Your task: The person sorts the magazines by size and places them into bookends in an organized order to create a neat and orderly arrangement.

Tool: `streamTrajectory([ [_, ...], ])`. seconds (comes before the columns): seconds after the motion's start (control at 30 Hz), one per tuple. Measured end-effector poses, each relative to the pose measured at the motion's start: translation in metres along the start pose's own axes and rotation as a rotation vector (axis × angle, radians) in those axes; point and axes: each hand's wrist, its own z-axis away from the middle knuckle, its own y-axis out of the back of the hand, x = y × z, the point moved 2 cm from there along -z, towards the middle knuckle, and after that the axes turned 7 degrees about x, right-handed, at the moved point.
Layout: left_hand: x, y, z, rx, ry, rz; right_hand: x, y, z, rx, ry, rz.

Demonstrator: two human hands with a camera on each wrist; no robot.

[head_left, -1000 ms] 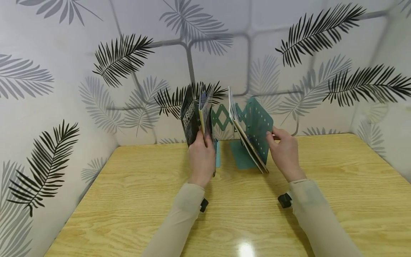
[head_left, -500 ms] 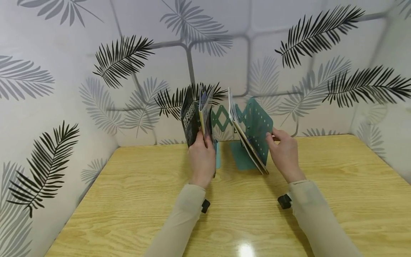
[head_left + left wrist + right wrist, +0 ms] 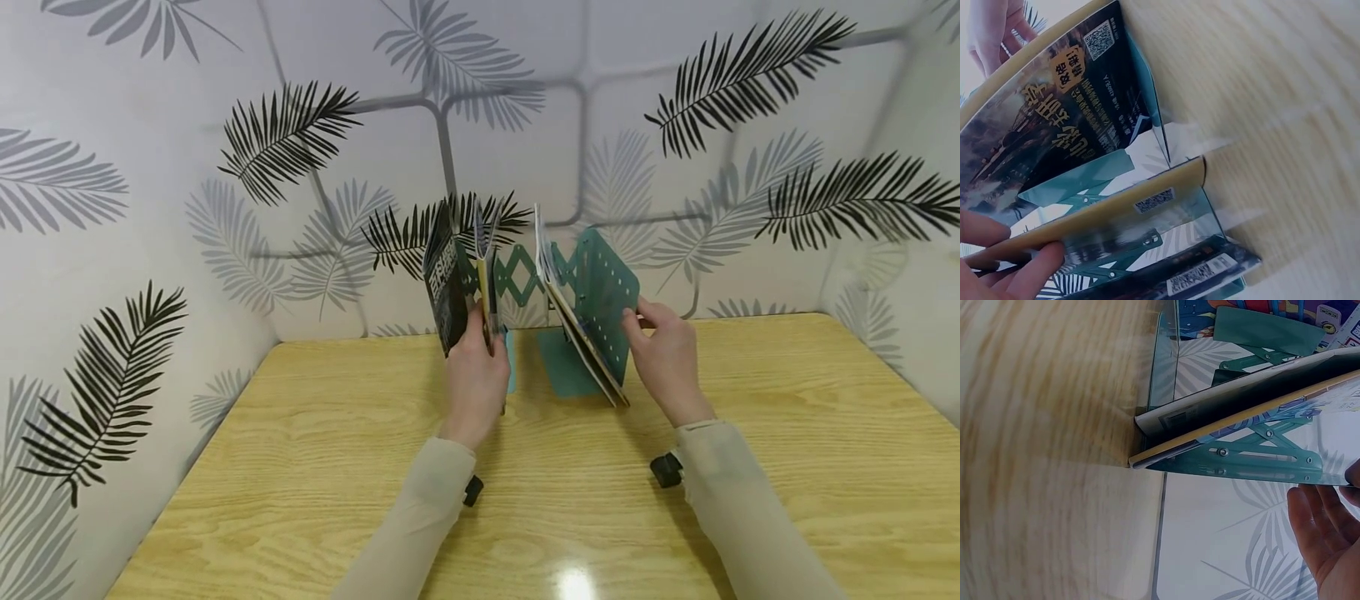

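An expandable green bookend [image 3: 517, 275] with a scissor lattice stands at the back of the table. My left hand [image 3: 477, 375] pinches a thin book with a yellow spine [image 3: 483, 279] between thumb and fingers; it stands upright in the left part. Just left of it is a dark-covered book [image 3: 447, 296] with large white lettering. On the right, two thin books [image 3: 581, 346] lean leftward at the top, their lower edges near the right end plate [image 3: 606, 287]. My right hand [image 3: 667, 358] grips that perforated plate's outer edge, thumb on the near side, as the right wrist view also shows.
The wood-grain table [image 3: 300, 467] runs up to a wall [image 3: 510, 150] printed with palm leaves, close behind the bookend. A teal base plate [image 3: 562, 367] lies flat on the table under the leaning books. Black wrist cameras sit at both cuffs.
My left hand has shifted slightly right with the yellow-spined book, widening the gap to the dark book. The right hand stays on the end plate.
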Motion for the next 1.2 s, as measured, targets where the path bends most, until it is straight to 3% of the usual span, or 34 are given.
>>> streamTrajectory([
  [0.37,-0.007,0.002,0.01,-0.109,0.015,0.076,-0.001,0.001,-0.001,0.012,0.008,-0.007],
  [0.6,-0.011,0.005,0.015,-0.158,0.06,0.097,0.0,0.0,0.0,0.01,0.006,-0.003],
  [1.2,-0.017,0.012,0.016,-0.136,0.094,0.098,0.001,-0.001,0.0,-0.003,0.0,0.009],
])
